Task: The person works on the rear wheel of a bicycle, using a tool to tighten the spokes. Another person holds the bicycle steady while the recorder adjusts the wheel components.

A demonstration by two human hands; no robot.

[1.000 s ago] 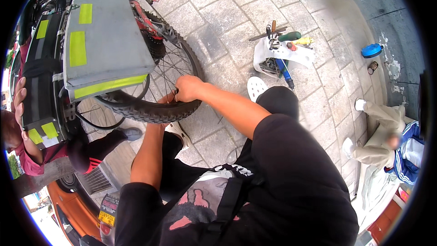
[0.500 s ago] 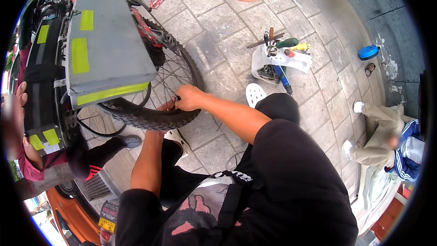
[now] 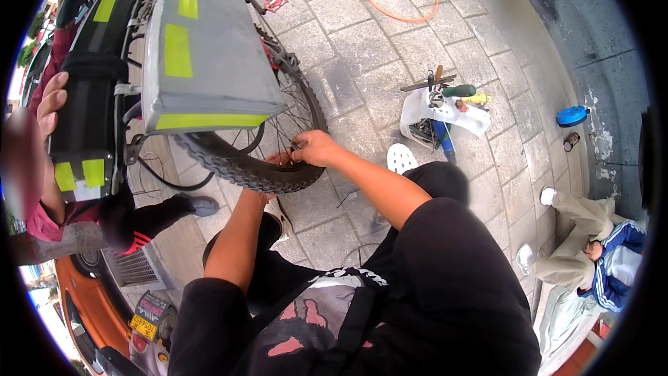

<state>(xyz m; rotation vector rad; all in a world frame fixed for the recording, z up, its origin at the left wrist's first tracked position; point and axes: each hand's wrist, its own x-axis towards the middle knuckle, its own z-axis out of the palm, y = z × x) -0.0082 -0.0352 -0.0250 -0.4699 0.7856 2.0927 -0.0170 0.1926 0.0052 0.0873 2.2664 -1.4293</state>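
Note:
A bicycle wheel with a knobbly black tyre (image 3: 252, 175) stands in front of me, under a grey box (image 3: 219, 56) with yellow-green strips. My right hand (image 3: 311, 148) is at the inner side of the rim, thumb and fingers pinched together on a small dark thing that I cannot make out. From below, my left hand (image 3: 280, 158) reaches around the tyre. Its fingers show among the spokes, close to the right hand's fingertips, while the tyre hides most of the palm.
A white holder (image 3: 465, 120) full of hand tools stands on the paving to the right, with an orange hose (image 3: 398, 19) beyond it. Another person's hand (image 3: 52, 103) rests by a black case (image 3: 94, 101) at left. Someone sits (image 3: 616, 264) at far right.
My view has shifted, so the bicycle and tools appear farther right. Both my hands remain at the same part of the rim, with slight finger movement.

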